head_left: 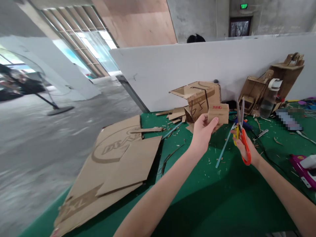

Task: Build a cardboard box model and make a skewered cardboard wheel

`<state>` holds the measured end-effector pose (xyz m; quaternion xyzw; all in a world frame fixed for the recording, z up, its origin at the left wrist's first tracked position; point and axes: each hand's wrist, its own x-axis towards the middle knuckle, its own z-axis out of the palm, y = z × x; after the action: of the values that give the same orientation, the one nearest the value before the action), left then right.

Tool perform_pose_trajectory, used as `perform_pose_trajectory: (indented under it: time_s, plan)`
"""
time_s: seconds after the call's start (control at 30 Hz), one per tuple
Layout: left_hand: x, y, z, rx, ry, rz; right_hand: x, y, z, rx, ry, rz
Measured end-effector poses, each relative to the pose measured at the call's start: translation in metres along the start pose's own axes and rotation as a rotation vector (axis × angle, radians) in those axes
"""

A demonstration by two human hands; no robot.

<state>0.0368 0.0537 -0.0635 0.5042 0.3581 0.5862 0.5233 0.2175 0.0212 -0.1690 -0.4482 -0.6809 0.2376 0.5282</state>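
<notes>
Left fingers are pinching red-printed cardboard, likely light and creasable, by its edge; right fingers are gripping scissors.

Cardboard box on table, partition behind box, cardboard sheets left of box and nearer the camera, cardboard piece in left hand before box, scissors in right hand to right of box, bottle farther right of box

Orange-and-yellow scissors, brown cardboard piece, green table
</notes>
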Motion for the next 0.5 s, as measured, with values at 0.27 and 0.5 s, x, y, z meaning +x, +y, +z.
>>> perform_pose_trajectory:
  time_s: [0.27, 0.5]
  plan:
    - [-0.002, 0.005, -0.002, 0.121, -0.087, 0.011, 0.000, -0.005, -0.001, -0.056, -0.118, -0.027]
    - [-0.001, 0.001, -0.006, 0.232, -0.215, 0.013, 0.001, -0.010, 0.001, -0.057, -0.120, -0.040]
